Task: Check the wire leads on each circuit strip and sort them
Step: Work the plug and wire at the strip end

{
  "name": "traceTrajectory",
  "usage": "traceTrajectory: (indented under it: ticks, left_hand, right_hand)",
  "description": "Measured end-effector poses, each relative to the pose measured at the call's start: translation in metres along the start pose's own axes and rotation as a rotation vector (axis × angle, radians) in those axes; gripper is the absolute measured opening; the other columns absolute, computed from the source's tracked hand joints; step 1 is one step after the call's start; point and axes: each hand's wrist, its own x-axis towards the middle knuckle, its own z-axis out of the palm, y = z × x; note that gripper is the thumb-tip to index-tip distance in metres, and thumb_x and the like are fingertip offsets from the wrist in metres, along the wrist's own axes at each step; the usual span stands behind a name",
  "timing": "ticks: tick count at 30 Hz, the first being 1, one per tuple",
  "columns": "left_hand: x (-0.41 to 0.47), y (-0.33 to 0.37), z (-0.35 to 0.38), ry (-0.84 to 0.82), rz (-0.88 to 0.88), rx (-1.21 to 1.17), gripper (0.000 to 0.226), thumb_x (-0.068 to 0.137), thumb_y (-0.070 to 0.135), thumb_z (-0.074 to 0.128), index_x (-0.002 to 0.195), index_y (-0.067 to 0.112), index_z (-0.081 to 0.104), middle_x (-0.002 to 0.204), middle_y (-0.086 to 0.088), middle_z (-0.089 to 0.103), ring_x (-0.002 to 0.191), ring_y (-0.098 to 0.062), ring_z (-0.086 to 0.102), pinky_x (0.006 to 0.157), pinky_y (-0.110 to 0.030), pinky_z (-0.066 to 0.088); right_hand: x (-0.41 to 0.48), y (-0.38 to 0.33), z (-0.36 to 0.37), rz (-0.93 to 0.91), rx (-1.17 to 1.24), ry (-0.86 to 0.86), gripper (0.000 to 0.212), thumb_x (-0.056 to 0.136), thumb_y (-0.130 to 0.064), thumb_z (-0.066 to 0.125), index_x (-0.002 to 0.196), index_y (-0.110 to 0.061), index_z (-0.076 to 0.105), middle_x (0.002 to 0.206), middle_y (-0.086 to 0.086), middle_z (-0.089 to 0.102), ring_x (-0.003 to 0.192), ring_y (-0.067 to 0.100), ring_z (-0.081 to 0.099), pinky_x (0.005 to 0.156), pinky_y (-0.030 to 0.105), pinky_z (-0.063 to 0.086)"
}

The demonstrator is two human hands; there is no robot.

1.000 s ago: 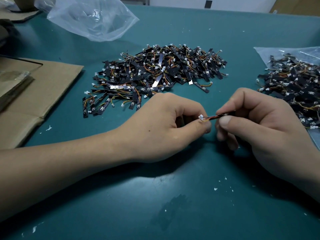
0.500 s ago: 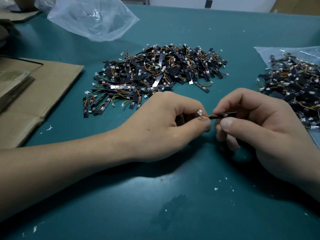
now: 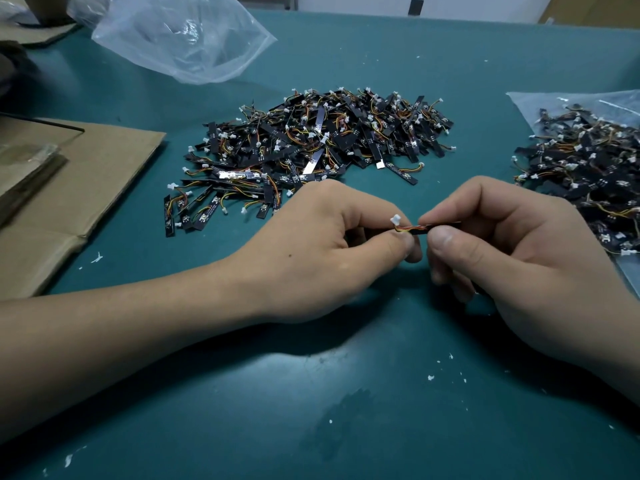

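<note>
One black circuit strip point(image 3: 437, 226) with red and yellow wire leads and a white connector point(image 3: 395, 220) is held between both hands above the teal table. My right hand point(image 3: 512, 251) pinches the strip's body between thumb and forefinger. My left hand point(image 3: 332, 244) pinches the wire leads just below the connector. A large pile of like strips point(image 3: 311, 147) lies beyond the hands in the middle. A second pile point(image 3: 588, 174) lies on a clear bag at the right.
A crumpled clear plastic bag point(image 3: 180, 36) sits at the back left. Flat cardboard point(image 3: 86, 188) covers the table's left side. Small white scraps dot the teal table point(image 3: 311, 410) near me.
The white connector has lifted slightly and the strip has shifted a little as my fingers worked the leads. Both hands stay in about the same place.
</note>
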Motion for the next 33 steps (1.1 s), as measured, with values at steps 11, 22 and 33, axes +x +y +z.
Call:
traceTrajectory:
  ticks: [11,22,33]
  left_hand:
    - [-0.0006,0.0034,-0.0008,-0.053,0.012,-0.006,0.024,0.088,0.007,0.057,0.065,0.005,0.062,0.057,-0.014,0.051,0.052,-0.017,0.04,0.049,-0.028,0.035]
    - [-0.0011,0.0014,-0.0035,-0.078,0.037,-0.103,0.025,0.083,0.005,0.056,0.06,-0.004,0.06,0.052,-0.016,0.048,0.05,-0.027,0.044,0.047,-0.031,0.034]
    - [0.0002,0.0007,-0.0025,-0.077,0.036,-0.119,0.016,0.088,0.012,0.058,0.093,0.007,0.072,0.069,-0.002,0.065,0.063,-0.017,0.059,0.061,-0.028,0.046]
  right_hand:
    - [0.0005,-0.0042,0.0002,-0.022,-0.163,-0.056,0.032,0.094,-0.044,0.057,0.074,-0.02,0.064,0.059,-0.006,0.064,0.05,0.009,0.057,0.051,0.022,0.044]
    - [-0.0022,-0.0049,-0.0014,-0.053,-0.308,-0.167,0.05,0.096,-0.051,0.051,0.064,-0.013,0.057,0.056,0.011,0.054,0.052,0.027,0.048,0.053,0.044,0.039]
    - [-0.0023,-0.0031,-0.0069,-0.09,-0.221,-0.277,0.034,0.094,-0.037,0.054,0.064,-0.021,0.051,0.053,-0.001,0.047,0.048,0.02,0.043,0.048,0.033,0.036]
